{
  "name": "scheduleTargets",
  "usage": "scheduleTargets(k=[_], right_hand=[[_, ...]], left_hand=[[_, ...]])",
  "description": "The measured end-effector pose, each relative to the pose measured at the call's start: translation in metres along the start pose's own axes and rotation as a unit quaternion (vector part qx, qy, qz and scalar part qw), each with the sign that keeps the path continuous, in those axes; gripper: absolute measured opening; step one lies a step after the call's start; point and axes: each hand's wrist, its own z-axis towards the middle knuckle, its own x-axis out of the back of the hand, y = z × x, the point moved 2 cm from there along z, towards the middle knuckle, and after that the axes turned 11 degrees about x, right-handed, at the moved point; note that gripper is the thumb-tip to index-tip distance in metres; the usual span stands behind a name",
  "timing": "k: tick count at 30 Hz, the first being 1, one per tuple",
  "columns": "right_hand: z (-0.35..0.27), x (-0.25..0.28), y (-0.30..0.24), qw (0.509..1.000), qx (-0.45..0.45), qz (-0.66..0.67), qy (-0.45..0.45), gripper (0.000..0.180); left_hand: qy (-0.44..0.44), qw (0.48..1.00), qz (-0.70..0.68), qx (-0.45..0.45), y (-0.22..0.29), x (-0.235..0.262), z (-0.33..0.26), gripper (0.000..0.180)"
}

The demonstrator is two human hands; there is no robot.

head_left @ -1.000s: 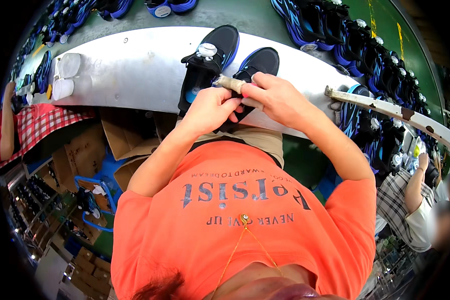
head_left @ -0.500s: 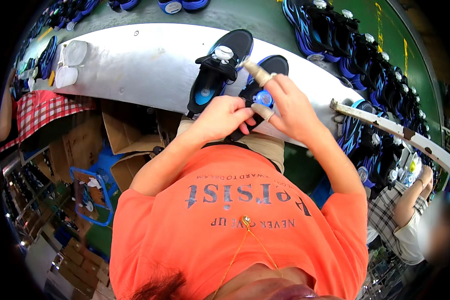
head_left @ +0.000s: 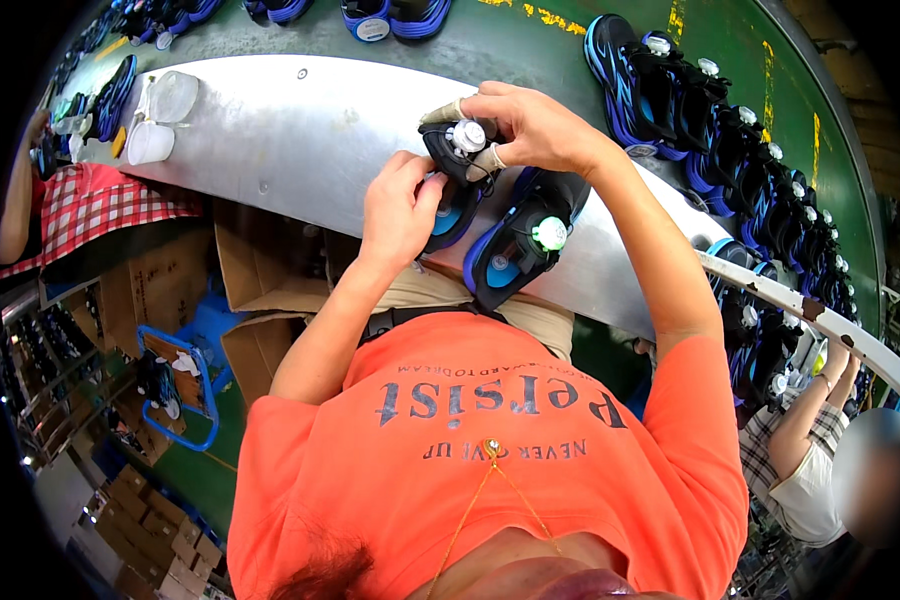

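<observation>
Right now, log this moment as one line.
Left hand: at opening of left shoe | Right hand: astride its white dial | Beside: right shoe, green-lit dial | Surface: silvery bench

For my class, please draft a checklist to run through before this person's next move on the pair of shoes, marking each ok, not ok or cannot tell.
1. Right hand placed: ok, finger and thumb on either side of the white dial.
2. Pale finger covers on that finger and thumb: ok.
3. Left hand grip: cannot tell; it is at the left shoe, fingertips partly hidden.
4. Dial on right shoe: ok, glowing pale green.
5. Clear containers away from both hands: ok, farther left on the bench.
</observation>
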Motion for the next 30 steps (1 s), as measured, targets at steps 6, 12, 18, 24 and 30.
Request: scheduleTargets(k=[6,12,18,24,30], right_hand=[[-0.025,-0.025,-0.036,0.991,0.017,-0.133,-0.006,0.046],[-0.01,-0.042,-0.029,0.984,0.041,-0.174,0.019,0.025],[-0.018,-0.038,-0.019,0.986,0.11,0.003,0.123,0.044],[-0.011,-0.051,-0.034,0.993,-0.04,-0.103,0.031,0.046],[-0.003,-0.065,-0.033,0.97,-0.013,-0.22,0.102,0.049]], left_hand=[[0.069,0.997,-0.021,0.015,-0.015,0.002,0.01,0.012],[-0.202,0.946,-0.107,0.23,0.011,0.027,0.005,0.025],[-0.311,0.907,-0.14,0.247,-0.016,0.023,0.023,0.021],[-0.299,0.905,-0.179,0.246,-0.006,0.014,0.013,0.022],[-0.292,0.909,-0.191,0.229,-0.006,0.014,0.013,0.023]])
